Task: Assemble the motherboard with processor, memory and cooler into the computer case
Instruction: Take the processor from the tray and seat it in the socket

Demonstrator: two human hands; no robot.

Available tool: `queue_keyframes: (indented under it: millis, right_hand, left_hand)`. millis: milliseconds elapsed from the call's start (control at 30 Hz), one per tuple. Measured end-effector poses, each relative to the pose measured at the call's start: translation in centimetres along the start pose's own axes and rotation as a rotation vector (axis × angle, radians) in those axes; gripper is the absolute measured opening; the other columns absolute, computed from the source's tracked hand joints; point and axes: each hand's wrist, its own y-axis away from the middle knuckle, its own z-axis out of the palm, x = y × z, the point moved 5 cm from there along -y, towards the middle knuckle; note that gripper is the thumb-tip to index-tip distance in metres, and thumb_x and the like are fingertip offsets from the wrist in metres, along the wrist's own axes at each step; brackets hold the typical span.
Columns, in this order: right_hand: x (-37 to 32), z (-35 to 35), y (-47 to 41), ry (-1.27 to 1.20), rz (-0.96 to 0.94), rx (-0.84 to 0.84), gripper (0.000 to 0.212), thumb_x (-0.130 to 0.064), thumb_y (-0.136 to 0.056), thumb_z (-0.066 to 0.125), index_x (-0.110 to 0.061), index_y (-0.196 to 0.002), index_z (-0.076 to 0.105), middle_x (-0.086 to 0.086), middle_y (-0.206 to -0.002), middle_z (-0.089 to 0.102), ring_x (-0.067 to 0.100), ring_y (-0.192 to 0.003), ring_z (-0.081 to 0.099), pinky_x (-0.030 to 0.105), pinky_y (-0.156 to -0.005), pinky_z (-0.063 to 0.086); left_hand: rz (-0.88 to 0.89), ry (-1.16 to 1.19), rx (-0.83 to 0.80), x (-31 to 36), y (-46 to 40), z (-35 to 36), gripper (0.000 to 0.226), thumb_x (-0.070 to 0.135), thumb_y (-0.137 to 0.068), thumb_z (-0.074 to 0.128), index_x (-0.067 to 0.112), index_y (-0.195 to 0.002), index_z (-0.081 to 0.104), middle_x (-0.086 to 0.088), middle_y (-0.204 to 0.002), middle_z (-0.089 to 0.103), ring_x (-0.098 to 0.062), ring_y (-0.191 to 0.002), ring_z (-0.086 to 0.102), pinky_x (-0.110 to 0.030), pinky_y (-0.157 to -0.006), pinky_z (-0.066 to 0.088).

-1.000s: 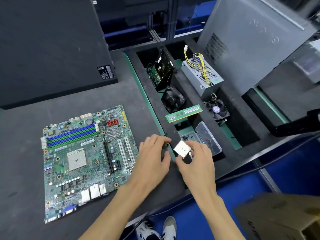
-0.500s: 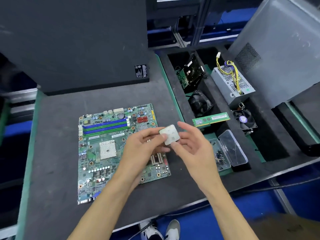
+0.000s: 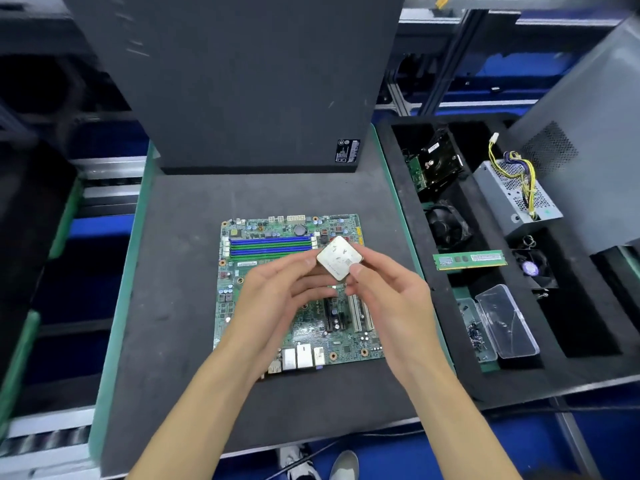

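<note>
I see both hands up over the motherboard (image 3: 263, 282), which lies flat on the dark mat (image 3: 180, 306). The CPU (image 3: 338, 258) is off the board, held in the air between the 2 hands above the board's middle-right area, metal lid facing the camera, turned so it reads as a diamond. Left hand (image 3: 277, 299) has fingers curled with fingertips on the CPU's left edge; right hand (image 3: 391, 299) pinches its lower right corner with the thumb on top. Both are gripping the same part. The socket is hidden behind the left hand, so I can't tell its state. 4 RAM slots (image 3: 270, 244), blue and green, sit just behind the CPU, all bare. Computer case (image 3: 242, 81) stands at the far edge of the mat, black side panel facing me. To the right, a black foam tray (image 3: 391, 202) holds the rest: RAM stick (image 3: 470, 260) lying across a divider, hard drive (image 3: 434, 166) tilted in a far pocket, black fan cooler (image 3: 446, 226) in the pocket below it, power supply (image 3: 516, 195) with yellow wires, a small fan (image 3: 531, 268) near it, and a clear screw box (image 3: 502, 323) with lid open at the near end. Grey panel (image 3: 588, 150) leans at far right.
</note>
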Motion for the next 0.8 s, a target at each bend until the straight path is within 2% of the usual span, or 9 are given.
queue_keyframes:
  millis: [167,300,500,667,800]
  right_hand:
    - [-0.2,1.4,-0.1,-0.003,-0.01,-0.038,0.025,-0.005,-0.094,0.064,-0.012,-0.113,0.078,0.012,-0.106,0.076,0.017,-0.083,0.064,0.025,-0.074,0.054]
    - [-0.1,2.1,-0.3,0.004,0.0,-0.071,0.026,-0.003,-0.098,0.058,-0.014,-0.109,0.079,0.013,-0.108,0.076,0.018,-0.089,0.067,0.025,-0.073,0.054]
    - [-0.3,2.8,-0.7,0.015,-0.009,-0.112,0.025,-0.012,-0.091,0.061,-0.016,-0.106,0.081,0.012,-0.108,0.076,0.018,-0.089,0.065,0.026,-0.073,0.054]
    - [-0.1,3.6,-1.0,-0.09,0.041,-0.194,0.028,-0.011,-0.097,0.053,-0.006,-0.111,0.078,0.018,-0.108,0.074,0.022,-0.09,0.061,0.025,-0.072,0.054]
    - [-0.1,4.1,-1.5,-0.125,0.057,-0.229,0.029,-0.013,-0.095,0.055,-0.002,-0.112,0.076,0.019,-0.102,0.071,0.019,-0.084,0.059,0.025,-0.071,0.052]
  left_hand:
    - [0.011,0.058,-0.024,0.7,0.5,-1.0,0.031,0.0,-0.096,0.045,-0.002,-0.104,0.075,-0.028,-0.106,0.072,-0.037,-0.096,0.072,-0.032,-0.075,0.059]
    - [0.036,0.059,-0.056,1.0,0.9,-1.5,0.034,-0.002,-0.09,0.044,-0.003,-0.102,0.076,-0.029,-0.105,0.071,-0.038,-0.097,0.072,-0.033,-0.077,0.059]
    - [0.045,0.044,-0.074,1.2,1.2,-1.8,0.026,0.018,-0.094,0.06,0.002,-0.107,0.076,-0.026,-0.106,0.072,-0.035,-0.098,0.072,-0.034,-0.08,0.059]
    - [0.065,0.059,0.022,1.0,1.6,-2.5,0.025,0.017,-0.084,0.07,0.0,-0.102,0.076,-0.028,-0.1,0.073,-0.034,-0.091,0.074,-0.032,-0.076,0.058]
    - [0.081,0.09,0.033,1.1,1.9,-3.0,0.024,0.015,-0.086,0.069,-0.001,-0.103,0.075,-0.028,-0.101,0.072,-0.035,-0.093,0.074,-0.033,-0.077,0.058]
